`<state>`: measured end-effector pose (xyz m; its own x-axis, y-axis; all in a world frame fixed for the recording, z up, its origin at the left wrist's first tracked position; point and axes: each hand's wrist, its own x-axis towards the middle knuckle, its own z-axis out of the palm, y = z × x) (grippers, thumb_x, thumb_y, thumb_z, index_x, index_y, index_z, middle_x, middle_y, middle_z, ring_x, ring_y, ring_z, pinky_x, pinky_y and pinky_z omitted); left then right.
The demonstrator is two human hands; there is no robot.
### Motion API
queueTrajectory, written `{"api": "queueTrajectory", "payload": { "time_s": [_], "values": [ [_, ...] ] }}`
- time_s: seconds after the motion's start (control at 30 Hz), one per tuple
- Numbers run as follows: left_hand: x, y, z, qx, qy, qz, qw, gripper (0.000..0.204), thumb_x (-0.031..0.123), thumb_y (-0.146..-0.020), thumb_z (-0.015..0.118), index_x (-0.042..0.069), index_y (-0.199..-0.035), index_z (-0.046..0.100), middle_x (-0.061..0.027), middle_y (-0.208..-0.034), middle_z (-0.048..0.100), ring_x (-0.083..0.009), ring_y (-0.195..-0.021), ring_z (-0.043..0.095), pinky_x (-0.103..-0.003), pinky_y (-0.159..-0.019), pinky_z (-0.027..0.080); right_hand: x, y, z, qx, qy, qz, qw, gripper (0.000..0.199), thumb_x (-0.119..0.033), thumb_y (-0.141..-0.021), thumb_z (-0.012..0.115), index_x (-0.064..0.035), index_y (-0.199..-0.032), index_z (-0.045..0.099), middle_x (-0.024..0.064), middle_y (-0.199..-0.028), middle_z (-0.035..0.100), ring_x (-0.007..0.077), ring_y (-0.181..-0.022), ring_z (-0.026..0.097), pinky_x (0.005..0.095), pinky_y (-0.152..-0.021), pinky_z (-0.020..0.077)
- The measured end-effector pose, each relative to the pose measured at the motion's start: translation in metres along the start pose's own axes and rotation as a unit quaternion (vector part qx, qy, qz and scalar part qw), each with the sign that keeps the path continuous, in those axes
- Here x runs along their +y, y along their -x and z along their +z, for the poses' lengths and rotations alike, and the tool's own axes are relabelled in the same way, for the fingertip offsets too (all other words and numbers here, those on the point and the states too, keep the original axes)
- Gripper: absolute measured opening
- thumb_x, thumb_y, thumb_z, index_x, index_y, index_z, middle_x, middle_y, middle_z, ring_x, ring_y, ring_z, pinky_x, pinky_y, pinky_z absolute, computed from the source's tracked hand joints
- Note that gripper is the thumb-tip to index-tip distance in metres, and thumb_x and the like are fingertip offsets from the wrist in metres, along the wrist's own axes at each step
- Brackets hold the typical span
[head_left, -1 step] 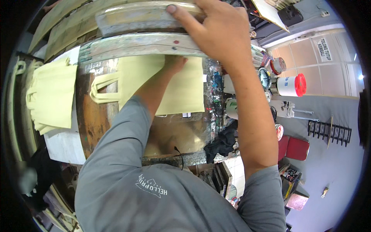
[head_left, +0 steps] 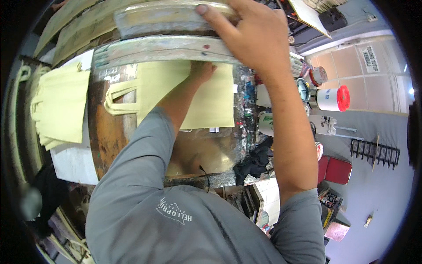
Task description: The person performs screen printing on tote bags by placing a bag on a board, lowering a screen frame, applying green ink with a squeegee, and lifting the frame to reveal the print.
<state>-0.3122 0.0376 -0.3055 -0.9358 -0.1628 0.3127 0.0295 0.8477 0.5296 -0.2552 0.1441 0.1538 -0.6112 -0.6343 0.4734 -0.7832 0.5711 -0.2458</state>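
A pale yellow tote bag (head_left: 211, 105) lies flat on the paint-stained worktable (head_left: 110, 141), its handles toward the left. My left hand (head_left: 202, 71) reaches onto the bag's far part; its fingertips are partly hidden at the edge of a printing screen frame (head_left: 154, 49). That frame is tilted up above the bag's far side, its bar smeared with paint and tape. My right hand (head_left: 259, 37) grips the frame's upper right part, thumb across the front and the other fingers out of sight behind.
A stack of similar bags (head_left: 61, 103) sits on a white board (head_left: 72, 163) at left. Paint tubs, including a white bucket with a red lid (head_left: 343, 97), stand at right. A black cloth (head_left: 252, 163) lies at the table's near right corner. Farther right is a red chair (head_left: 336, 168).
The whole view has shifted slightly. Both hands, the frame and the bag keep nearly the same places relative to one another.
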Motion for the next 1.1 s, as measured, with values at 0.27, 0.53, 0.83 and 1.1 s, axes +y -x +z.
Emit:
{"api": "queueTrajectory", "payload": {
  "time_s": [0.27, 0.53, 0.83, 1.1],
  "values": [
    [0.029, 0.177, -0.193, 0.0, 0.053, 0.048, 0.997, 0.028, 0.019, -0.101, 0.069, 0.006, -0.126, 0.074, -0.0184, -0.114, 0.074, -0.038, -0.101, 0.072, -0.044, -0.089, 0.059, 0.018, 0.015, 0.0, -0.013, 0.048, 0.048, 0.998, 0.057, -0.055, -0.1, 0.063, -0.003, -0.077, 0.067, 0.0109, -0.065, 0.063, 0.0227, -0.059, 0.053, 0.0401, -0.069, 0.0443],
    [-0.01, 0.29, -0.284, -0.133, -0.155, 0.078, 0.976, 0.037, 0.031, -0.1, 0.07, 0.018, -0.135, 0.071, -0.008, -0.145, 0.064, -0.0355, -0.137, 0.056, -0.049, -0.115, 0.048, -0.001, 0.003, -0.01, 0.0, 0.023, 0.052, 0.998, 0.061, -0.059, -0.099, 0.063, -0.0006, -0.089, 0.074, 0.0193, -0.082, 0.074, 0.034, -0.077, 0.07, 0.0461, -0.075, 0.0533],
    [-0.021, 0.303, -0.258, -0.123, -0.163, 0.038, 0.978, 0.033, 0.028, -0.098, 0.072, 0.02, -0.13, 0.075, -0.0064, -0.142, 0.067, -0.0355, -0.135, 0.058, -0.046, -0.113, 0.05, 0.011, 0.011, -0.017, 0.012, 0.026, 0.03, 0.999, 0.061, -0.059, -0.099, 0.062, -0.0005, -0.091, 0.075, 0.0213, -0.086, 0.075, 0.0382, -0.085, 0.071, 0.0539, -0.084, 0.0502],
    [-0.01, 0.293, -0.272, -0.156, -0.139, 0.036, 0.977, 0.044, 0.025, -0.092, 0.08, 0.016, -0.134, 0.072, -0.0085, -0.145, 0.065, -0.0368, -0.137, 0.056, -0.045, -0.115, 0.049, 0.017, 0.014, -0.006, 0.009, 0.084, 0.009, 0.996, 0.064, -0.066, -0.099, 0.057, -0.0048, -0.105, 0.078, 0.0146, -0.088, 0.078, 0.0313, -0.088, 0.073, 0.0498, -0.088, 0.0469]
  ]
}}
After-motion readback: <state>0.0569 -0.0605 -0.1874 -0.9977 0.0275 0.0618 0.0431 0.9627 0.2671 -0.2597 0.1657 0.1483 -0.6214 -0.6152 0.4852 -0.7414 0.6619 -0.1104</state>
